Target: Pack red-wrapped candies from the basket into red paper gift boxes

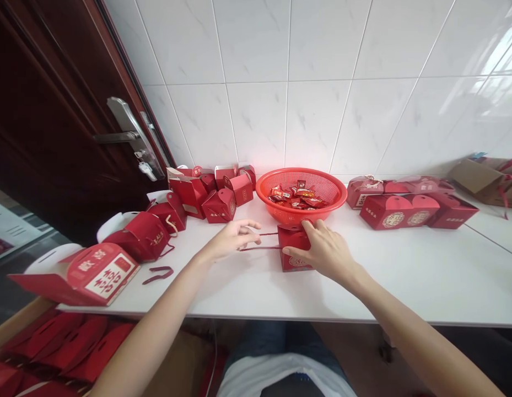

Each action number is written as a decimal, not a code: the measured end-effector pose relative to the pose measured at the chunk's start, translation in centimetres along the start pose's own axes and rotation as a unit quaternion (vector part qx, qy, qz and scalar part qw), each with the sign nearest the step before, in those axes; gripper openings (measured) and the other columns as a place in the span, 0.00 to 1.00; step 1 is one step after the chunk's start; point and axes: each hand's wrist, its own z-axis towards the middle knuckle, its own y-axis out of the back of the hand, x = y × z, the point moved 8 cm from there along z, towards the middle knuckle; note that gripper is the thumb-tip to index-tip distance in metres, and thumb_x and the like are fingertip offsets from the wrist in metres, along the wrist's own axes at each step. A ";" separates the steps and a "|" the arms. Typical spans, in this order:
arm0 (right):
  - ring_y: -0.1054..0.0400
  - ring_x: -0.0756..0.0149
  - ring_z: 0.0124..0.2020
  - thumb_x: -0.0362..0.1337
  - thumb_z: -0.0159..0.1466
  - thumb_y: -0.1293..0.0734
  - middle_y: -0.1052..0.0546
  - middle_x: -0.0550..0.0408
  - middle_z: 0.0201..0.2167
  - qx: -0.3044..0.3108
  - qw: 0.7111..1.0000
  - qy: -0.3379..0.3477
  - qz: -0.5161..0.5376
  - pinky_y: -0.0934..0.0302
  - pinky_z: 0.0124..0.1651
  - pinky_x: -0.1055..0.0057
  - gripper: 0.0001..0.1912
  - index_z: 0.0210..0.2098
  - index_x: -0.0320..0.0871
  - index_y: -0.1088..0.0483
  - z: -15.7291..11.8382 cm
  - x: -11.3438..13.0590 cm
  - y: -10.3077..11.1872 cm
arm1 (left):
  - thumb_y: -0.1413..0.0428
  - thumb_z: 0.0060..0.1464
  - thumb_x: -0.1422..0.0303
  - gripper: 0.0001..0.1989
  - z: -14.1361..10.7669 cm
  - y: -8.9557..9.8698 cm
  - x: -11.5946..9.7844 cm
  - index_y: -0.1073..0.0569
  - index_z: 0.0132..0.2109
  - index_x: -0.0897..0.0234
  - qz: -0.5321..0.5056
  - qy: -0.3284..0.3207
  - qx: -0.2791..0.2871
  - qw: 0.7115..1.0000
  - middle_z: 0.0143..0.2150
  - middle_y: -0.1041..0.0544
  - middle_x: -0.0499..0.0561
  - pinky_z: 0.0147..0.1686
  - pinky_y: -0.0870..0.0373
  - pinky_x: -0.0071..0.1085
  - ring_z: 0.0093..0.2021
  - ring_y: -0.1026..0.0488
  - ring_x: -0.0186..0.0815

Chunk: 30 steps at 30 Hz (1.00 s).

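A small red box (294, 255) with a gold round pattern stands on the white table just in front of the red basket (301, 212). My right hand (328, 248) is wrapped over its top and right side, thumb across the front. Two dark red cords (266, 248) stretch left from the box. Around their free ends is my left hand (235, 238), its fingers curved toward the cords; whether they pinch them is too small to tell. Wrapped red sweets (301, 196) lie in the basket.
Red gift boxes (189, 196) line the table's left side, beside a loose ribbon (157, 274). More red boxes (400, 211) and a cardboard box (477, 179) stand at the right. Tiled wall behind; door (53, 82) at left. Red boxes (69, 342) lie below the table's left edge.
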 end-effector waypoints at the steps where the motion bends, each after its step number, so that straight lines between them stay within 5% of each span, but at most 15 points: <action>1: 0.26 0.52 0.40 0.58 0.64 0.30 0.25 0.43 0.45 -0.002 1.000 0.005 0.022 0.42 0.35 0.67 0.27 0.50 0.42 0.31 0.1 -0.2 0.1 | 0.31 0.44 0.64 0.19 -0.1 0.6 -0.6 0.25 0.43 0.66 -0.030 -0.007 -0.005 1.000 0.31 0.19 0.51 0.24 0.41 0.26 0.22 0.36 0.27; 7: 0.27 0.58 0.38 0.40 0.66 0.33 0.21 0.48 0.40 -0.040 0.972 0.013 0.231 0.40 0.37 0.68 0.08 0.37 0.43 0.25 2.0 -2.4 1.6 | 0.35 0.51 0.72 0.15 -0.3 -1.1 -5.3 0.25 0.46 0.67 -0.255 -0.041 0.058 0.964 0.38 0.18 0.55 0.45 0.24 0.38 0.39 0.19 0.38; 11: 0.30 0.62 0.29 0.37 0.64 0.35 0.23 0.52 0.26 -0.054 0.933 -0.004 0.355 0.40 0.33 0.68 0.10 0.27 0.42 0.28 3.2 -3.5 3.3 | 0.38 0.54 0.74 0.14 0.1 -4.1 -7.4 0.27 0.49 0.67 -0.275 -0.052 0.109 0.954 0.43 0.17 0.57 0.55 0.26 0.47 0.48 0.19 0.43; 16: 0.32 0.64 0.27 0.44 0.59 0.30 0.25 0.54 0.24 -0.051 0.957 -0.015 0.287 0.44 0.28 0.70 0.13 0.25 0.43 0.29 3.6 -3.9 4.3 | 0.38 0.54 0.75 0.13 0.6 -5.7 -7.7 0.26 0.48 0.64 -0.262 -0.049 0.107 0.958 0.44 0.18 0.54 0.60 0.30 0.50 0.50 0.20 0.43; 21: 0.40 0.68 0.21 0.34 0.59 0.35 0.31 0.58 0.16 0.034 0.965 0.026 0.258 0.49 0.26 0.69 0.17 0.15 0.44 0.37 3.7 -3.3 2.3 | 0.37 0.54 0.74 0.14 0.8 -5.6 -7.1 0.26 0.48 0.64 -0.263 -0.023 0.101 0.959 0.43 0.18 0.54 0.61 0.32 0.51 0.50 0.20 0.44; 25: 0.31 0.65 0.28 0.36 0.60 0.36 0.24 0.55 0.23 -0.028 0.902 -0.004 0.431 0.39 0.32 0.70 0.11 0.22 0.44 0.33 4.1 -3.9 3.2 | 0.37 0.54 0.74 0.14 0.8 -5.5 -7.3 0.26 0.48 0.64 -0.262 -0.029 0.101 0.959 0.44 0.18 0.55 0.61 0.32 0.51 0.52 0.20 0.45; 28: 0.25 0.63 0.35 0.37 0.61 0.35 0.20 0.53 0.29 -0.001 0.827 -0.028 0.561 0.33 0.42 0.67 0.07 0.28 0.44 0.33 4.0 -3.4 3.2 | 0.37 0.54 0.74 0.14 0.9 -5.9 -7.6 0.26 0.48 0.64 -0.263 -0.030 0.108 0.958 0.46 0.18 0.56 0.61 0.31 0.52 0.52 0.21 0.44; 30: 0.25 0.63 0.34 0.37 0.60 0.33 0.20 0.54 0.29 0.004 0.806 -0.042 0.591 0.33 0.42 0.67 0.05 0.31 0.44 0.33 3.8 -2.9 3.3 | 0.37 0.54 0.75 0.14 1.0 -6.3 -7.8 0.25 0.48 0.65 -0.263 -0.032 0.108 0.958 0.48 0.19 0.57 0.62 0.33 0.52 0.53 0.21 0.44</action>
